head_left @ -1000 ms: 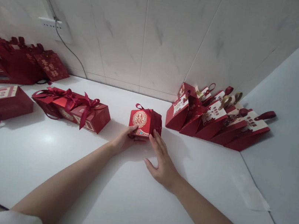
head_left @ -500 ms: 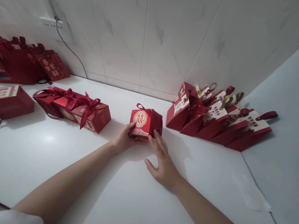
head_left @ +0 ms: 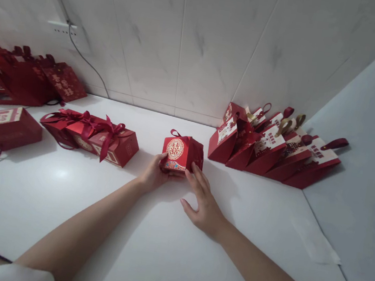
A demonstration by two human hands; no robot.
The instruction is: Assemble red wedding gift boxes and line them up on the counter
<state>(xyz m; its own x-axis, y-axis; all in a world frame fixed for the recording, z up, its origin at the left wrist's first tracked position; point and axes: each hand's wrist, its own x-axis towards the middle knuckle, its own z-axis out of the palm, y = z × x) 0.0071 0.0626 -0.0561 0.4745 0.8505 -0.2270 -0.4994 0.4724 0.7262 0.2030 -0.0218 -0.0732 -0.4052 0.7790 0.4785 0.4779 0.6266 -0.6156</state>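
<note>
A small red gift box (head_left: 176, 150) with a round gold emblem and a blue-patterned lower band is in the middle of the white table (head_left: 143, 246). A dark red ribbon loop sticks up at its back. My left hand (head_left: 154, 172) grips its left front corner, thumb on the front face and fingers partly hidden beneath. On the right side, my right hand (head_left: 203, 201) touches the box with its fingertips; the fingers are stretched out and the thumb stands apart.
Left of the box lie red boxes tied with ribbon bows (head_left: 103, 139) and a separate box with a pale top (head_left: 8, 128). Red gift bags (head_left: 23, 81) stand at the far left. Triangular red boxes (head_left: 271, 148) are grouped at the right by the tiled wall (head_left: 219, 46).
Almost nothing differs. Both hands stay in place on the small red box, and the view has shifted very slightly.
</note>
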